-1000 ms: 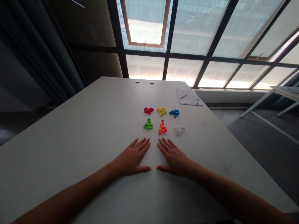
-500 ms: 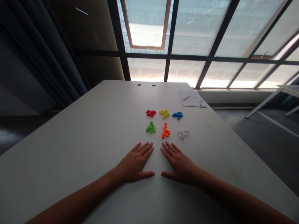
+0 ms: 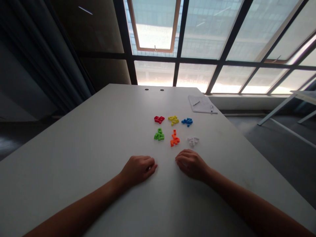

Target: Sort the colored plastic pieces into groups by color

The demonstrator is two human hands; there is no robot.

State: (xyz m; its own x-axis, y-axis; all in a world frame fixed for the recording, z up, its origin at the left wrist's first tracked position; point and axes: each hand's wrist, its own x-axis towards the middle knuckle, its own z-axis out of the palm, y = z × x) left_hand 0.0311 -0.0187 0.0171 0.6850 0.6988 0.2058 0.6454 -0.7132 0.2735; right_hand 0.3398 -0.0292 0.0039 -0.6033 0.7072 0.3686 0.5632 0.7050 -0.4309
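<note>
Well, six small piles of blocky plastic pieces sit near the middle of the desk (image 3: 81, 171), in two rows of three. The far row runs red pile (image 3: 159, 119), yellow pile (image 3: 173, 120), blue pile (image 3: 187, 122) from left to right in the view. The near row runs green pile (image 3: 159, 134), orange pile (image 3: 174, 139), white pile (image 3: 193, 141). Each colour keeps to its own heap, and the heaps stand well apart without touching. The pieces lie tangled or stacked, so their separate shapes are hard to count from here.

Both hands rest on the desk just short of the near row, holding nothing that shows. The left hand (image 3: 137, 170) is curled into a loose fist, nearest the green pile. The right hand (image 3: 191, 164) is curled in the same way, close to the orange pile and the white pile. A gap of desk separates the two hands, and neither touches a piece. The bare forearms reach in from the lower corners of the view.

Beyond the far row, near the desk's far right corner, lie sheets of paper (image 3: 200, 104) with a pen (image 3: 196, 103) on them and a second pen (image 3: 211, 109) at their edge. Two round holes (image 3: 146, 89) mark the far edge. Past the desk stand a large steel-framed window (image 3: 197, 74) and, to the left, a dark curtain (image 3: 61, 56). A white-legged table (image 3: 303, 96) stands at the right on the grey floor (image 3: 276, 141).
</note>
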